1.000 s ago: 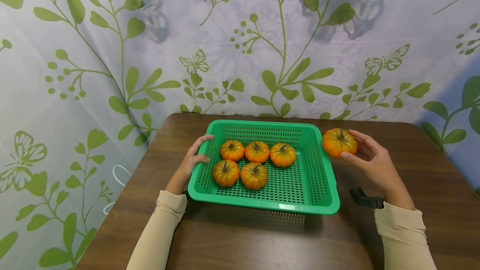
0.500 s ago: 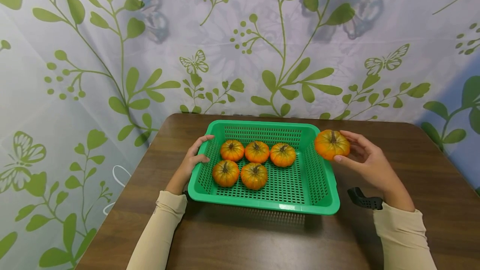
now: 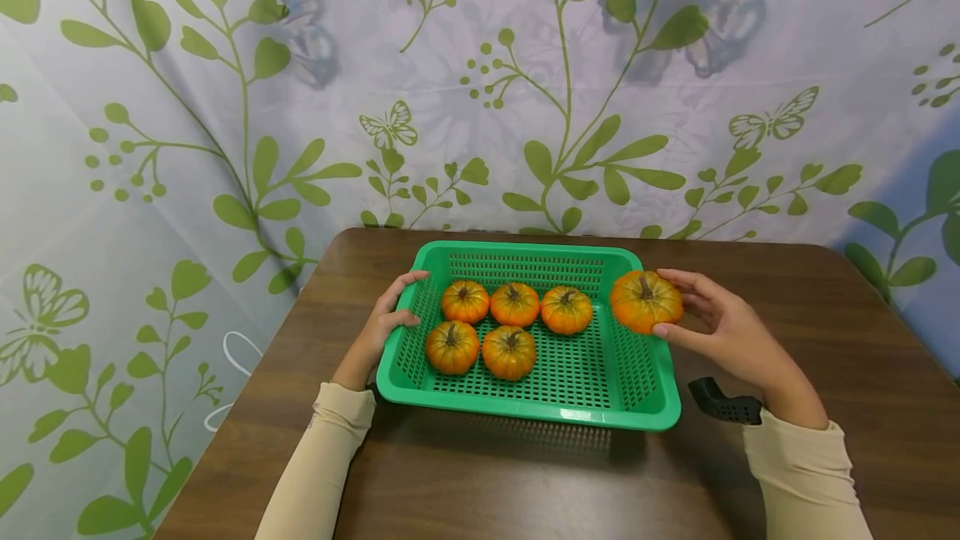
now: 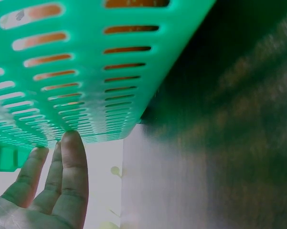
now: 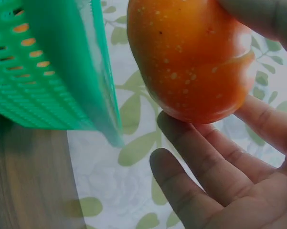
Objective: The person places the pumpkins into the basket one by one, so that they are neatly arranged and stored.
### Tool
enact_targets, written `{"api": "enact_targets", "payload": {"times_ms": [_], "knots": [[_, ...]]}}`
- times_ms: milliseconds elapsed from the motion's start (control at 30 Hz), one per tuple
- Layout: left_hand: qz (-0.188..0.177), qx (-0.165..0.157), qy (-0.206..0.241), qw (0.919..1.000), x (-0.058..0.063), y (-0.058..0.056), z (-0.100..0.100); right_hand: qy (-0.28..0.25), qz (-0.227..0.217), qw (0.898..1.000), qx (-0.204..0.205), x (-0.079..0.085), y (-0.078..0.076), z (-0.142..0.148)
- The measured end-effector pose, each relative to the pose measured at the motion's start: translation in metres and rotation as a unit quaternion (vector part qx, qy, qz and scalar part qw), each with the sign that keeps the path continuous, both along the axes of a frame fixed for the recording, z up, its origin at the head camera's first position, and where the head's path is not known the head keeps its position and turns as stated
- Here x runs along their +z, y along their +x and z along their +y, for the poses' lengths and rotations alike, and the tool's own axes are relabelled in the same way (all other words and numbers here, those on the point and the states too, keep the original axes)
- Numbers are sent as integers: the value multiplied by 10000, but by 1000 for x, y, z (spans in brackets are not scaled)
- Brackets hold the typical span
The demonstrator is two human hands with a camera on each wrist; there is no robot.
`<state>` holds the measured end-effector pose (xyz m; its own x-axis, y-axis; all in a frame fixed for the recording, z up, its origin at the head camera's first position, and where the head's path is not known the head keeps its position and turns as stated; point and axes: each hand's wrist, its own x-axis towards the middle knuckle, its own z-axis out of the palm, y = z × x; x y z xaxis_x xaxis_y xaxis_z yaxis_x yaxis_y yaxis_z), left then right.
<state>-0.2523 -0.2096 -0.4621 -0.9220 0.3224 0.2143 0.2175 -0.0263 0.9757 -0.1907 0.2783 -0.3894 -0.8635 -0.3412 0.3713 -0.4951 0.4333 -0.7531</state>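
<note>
My right hand (image 3: 720, 319) holds a small orange pumpkin (image 3: 645, 302) between thumb and fingers, over the right rim of a green plastic basket (image 3: 525, 415). In the right wrist view, the underside of this pumpkin (image 5: 191, 67) is above the fingertips and beside the basket's rim (image 5: 98, 81). My left hand (image 3: 382, 323) grips the basket's left rim, thumb and a finger over the edge. Other fingers (image 4: 72, 176) of that hand lie against the slotted outer wall (image 4: 95, 90) in the left wrist view. Several similar pumpkins (image 3: 513, 304) sit in two rows in the basket's left and middle.
The basket stands on a dark brown wooden table (image 3: 480, 490). A patterned curtain (image 3: 480, 90) with green leaves and butterflies hangs right behind it. A black strap-like piece (image 3: 723, 402) is at the right wrist. A white cord (image 3: 234, 357) shows beyond the table's left edge.
My right hand has carried its pumpkin to the left and slightly nearer, from beside the basket to over its right rim. The left hand, the basket and the pumpkins in it have stayed put.
</note>
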Motion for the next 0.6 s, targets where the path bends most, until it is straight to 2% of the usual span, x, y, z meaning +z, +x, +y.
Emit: {"api": "enact_targets", "payload": {"times_ms": [200, 367, 600], "knots": [[8, 15, -48, 10000, -1, 0, 0, 351, 45, 9994, 9, 5, 2, -5], [22, -5, -23, 10000, -1, 1, -1, 708, 184, 9972, 180, 12, 0, -9], [-14, -38, 38, 10000, -2, -1, -2, 1490, 268, 9874, 451, 22, -4, -10]]}}
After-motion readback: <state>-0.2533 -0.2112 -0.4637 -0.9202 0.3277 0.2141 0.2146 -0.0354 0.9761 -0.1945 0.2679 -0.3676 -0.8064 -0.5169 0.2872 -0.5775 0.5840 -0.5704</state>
